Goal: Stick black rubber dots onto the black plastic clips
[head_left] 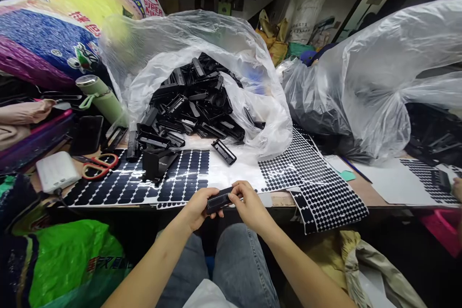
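Observation:
A small black plastic part is held between both hands above my lap, at the table's front edge. My left hand grips its left end, thumb on top. My right hand pinches the other end between thumb and fingers. Just beyond lie sheets of black oval stickers and of black round stickers. One loose black frame-like part rests on white backing. Behind it, a clear plastic bag spills a heap of similar black parts.
To the left are orange-handled scissors, a white power bank, a phone and a green bottle. Another filled plastic bag stands right. A co-worker's hand shows at the right edge. A green bag sits below left.

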A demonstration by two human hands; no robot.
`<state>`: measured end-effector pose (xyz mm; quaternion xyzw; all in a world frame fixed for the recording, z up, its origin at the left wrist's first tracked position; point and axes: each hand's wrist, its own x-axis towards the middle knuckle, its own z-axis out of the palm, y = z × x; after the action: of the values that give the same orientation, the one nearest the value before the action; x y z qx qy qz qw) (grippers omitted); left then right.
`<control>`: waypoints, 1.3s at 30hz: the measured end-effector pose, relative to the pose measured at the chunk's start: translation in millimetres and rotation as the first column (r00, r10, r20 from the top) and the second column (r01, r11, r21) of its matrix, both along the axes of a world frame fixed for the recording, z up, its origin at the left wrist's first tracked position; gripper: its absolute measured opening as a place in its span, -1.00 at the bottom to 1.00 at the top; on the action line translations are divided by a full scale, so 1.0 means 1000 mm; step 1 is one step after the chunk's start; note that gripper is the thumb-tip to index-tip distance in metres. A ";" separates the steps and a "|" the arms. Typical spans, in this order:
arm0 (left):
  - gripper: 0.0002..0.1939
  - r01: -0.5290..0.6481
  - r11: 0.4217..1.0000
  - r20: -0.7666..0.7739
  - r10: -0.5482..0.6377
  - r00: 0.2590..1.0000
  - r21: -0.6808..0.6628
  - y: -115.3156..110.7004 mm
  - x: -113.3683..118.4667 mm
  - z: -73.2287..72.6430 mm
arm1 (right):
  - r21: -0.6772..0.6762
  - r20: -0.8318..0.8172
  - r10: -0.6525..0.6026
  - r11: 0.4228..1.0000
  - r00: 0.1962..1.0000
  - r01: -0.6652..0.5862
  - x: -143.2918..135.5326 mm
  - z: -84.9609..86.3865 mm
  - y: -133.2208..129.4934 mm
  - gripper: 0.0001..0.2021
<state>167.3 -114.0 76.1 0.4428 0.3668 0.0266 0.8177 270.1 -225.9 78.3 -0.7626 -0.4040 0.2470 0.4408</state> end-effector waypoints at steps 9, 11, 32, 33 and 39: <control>-0.80 -0.327 0.925 -0.032 0.339 0.940 0.195 0.082 -0.064 -0.011 | -0.220 0.269 -0.048 0.969 0.962 0.109 -0.019 -0.025 0.089 -0.82; -0.81 -0.361 0.910 -0.033 0.374 0.927 0.204 0.096 -0.070 -0.016 | -0.343 0.340 -0.015 0.929 0.940 0.139 -0.032 -0.027 0.104 -0.77; -0.79 -0.191 0.980 -0.094 0.195 0.976 0.057 0.085 -0.050 -0.007 | 0.354 -0.414 -0.116 0.893 0.903 0.277 -0.045 -0.009 0.073 -0.81; -0.80 -0.161 0.986 -0.087 0.164 0.983 0.036 0.079 -0.044 -0.003 | 0.357 -0.467 -0.060 0.900 0.882 0.251 -0.042 -0.001 0.069 -0.78; -0.85 -0.074 0.996 -0.022 0.075 0.997 0.043 0.044 -0.007 0.015 | 0.296 -0.572 0.065 0.946 0.818 0.132 -0.028 0.017 0.045 -0.73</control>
<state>160.6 -70.5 91.4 0.4463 0.3920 0.0596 0.8022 241.8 -180.6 95.8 -0.5768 -0.2735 0.3881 0.6648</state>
